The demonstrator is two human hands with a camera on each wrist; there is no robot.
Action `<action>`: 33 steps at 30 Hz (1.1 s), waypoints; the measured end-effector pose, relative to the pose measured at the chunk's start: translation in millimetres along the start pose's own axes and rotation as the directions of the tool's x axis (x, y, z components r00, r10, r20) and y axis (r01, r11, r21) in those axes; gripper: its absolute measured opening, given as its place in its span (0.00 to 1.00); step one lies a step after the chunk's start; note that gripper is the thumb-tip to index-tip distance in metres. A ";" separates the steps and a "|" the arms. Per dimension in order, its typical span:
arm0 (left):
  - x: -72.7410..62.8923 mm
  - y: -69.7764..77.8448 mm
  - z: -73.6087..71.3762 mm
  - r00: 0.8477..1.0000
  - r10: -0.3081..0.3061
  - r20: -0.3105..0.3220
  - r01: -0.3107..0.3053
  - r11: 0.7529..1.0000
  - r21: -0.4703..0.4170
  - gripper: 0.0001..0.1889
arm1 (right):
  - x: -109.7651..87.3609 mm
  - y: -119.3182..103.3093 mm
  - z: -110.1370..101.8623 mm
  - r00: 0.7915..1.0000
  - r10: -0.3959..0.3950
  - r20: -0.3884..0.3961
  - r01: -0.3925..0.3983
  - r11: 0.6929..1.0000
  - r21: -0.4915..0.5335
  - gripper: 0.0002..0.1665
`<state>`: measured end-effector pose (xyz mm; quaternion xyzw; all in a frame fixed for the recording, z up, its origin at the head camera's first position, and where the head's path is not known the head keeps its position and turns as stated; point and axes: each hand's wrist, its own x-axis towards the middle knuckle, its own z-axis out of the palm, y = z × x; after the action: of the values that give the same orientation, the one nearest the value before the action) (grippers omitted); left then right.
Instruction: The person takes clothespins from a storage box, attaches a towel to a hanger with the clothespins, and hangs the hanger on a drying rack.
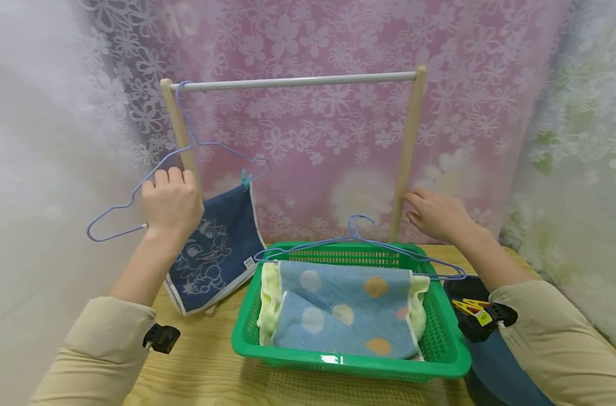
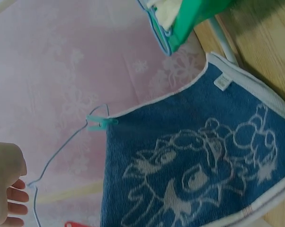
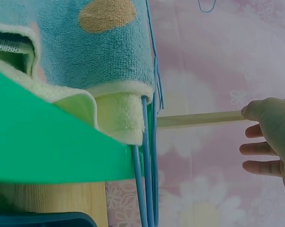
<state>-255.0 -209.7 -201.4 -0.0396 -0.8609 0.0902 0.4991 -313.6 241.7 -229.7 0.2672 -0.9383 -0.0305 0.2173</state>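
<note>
My left hand (image 1: 172,198) grips the rack's left wooden post (image 1: 177,121), fingers curled, overlapping a blue wire hanger (image 1: 117,207) in the head view. The hanger hangs from the rail by its hook. A teal clothespin (image 1: 246,179) fastens a dark blue towel (image 1: 213,248) with a white cartoon pattern to it. The towel slants down toward the table, its other upper corner hidden behind the hand. On the other side my right hand (image 1: 437,213) holds the right wooden post (image 1: 409,144), with thumb and fingertips at the wood in the right wrist view.
A green basket (image 1: 350,363) holds a folded blue spotted towel (image 1: 333,310) and a pale yellow cloth (image 1: 269,304). Several blue hangers (image 1: 353,237) lie across its back. Yellow and red clothespins (image 1: 471,306) sit in a dark bin (image 1: 510,355). A white rail (image 1: 292,82) tops the rack.
</note>
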 end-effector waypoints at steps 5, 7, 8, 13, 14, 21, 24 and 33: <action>1.5 18.3 2.8 0.991 -0.006 0.133 0.018 0.995 -0.094 0.10 | -7.2 0.8 -7.2 0.998 0.042 0.048 -0.044 0.998 0.033 0.23; 3.0 25.8 4.7 0.982 -0.006 0.187 0.029 0.992 -0.122 0.11 | -10.6 0.9 -10.7 0.995 0.061 0.072 -0.065 0.997 0.048 0.24; 3.7 29.4 6.3 0.977 -0.005 0.212 0.033 0.991 -0.132 0.11 | -12.5 0.9 -12.4 0.994 0.069 0.083 -0.073 0.996 0.054 0.24; 6.2 48.4 16.6 0.950 0.019 0.311 0.041 0.982 -0.186 0.12 | -23.3 -0.1 -18.1 0.993 0.082 0.088 -0.089 0.993 0.078 0.24; 6.3 52.0 19.0 0.945 0.028 0.327 0.039 0.979 -0.198 0.12 | -25.9 -0.3 -18.8 0.994 0.080 0.081 -0.086 0.993 0.084 0.23; 4.5 74.4 32.5 0.887 0.091 0.453 0.041 0.961 -0.273 0.14 | -45.1 -4.7 -22.9 0.999 0.022 0.048 -0.028 0.994 0.108 0.21; 5.3 82.0 35.3 0.842 0.117 0.526 0.050 0.955 -0.292 0.15 | -53.9 -7.5 -25.4 0.999 -0.005 0.051 -0.001 0.993 0.117 0.21; 11.8 104.2 42.3 0.725 0.181 0.665 0.066 0.942 -0.329 0.14 | -82.5 -17.4 -33.2 0.992 -0.032 0.118 0.020 0.994 0.104 0.23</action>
<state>-299.8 -110.6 -232.2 -0.1136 -0.9847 -0.0312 0.1282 -228.1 271.2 -235.0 0.2880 -0.9464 -0.0010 0.1461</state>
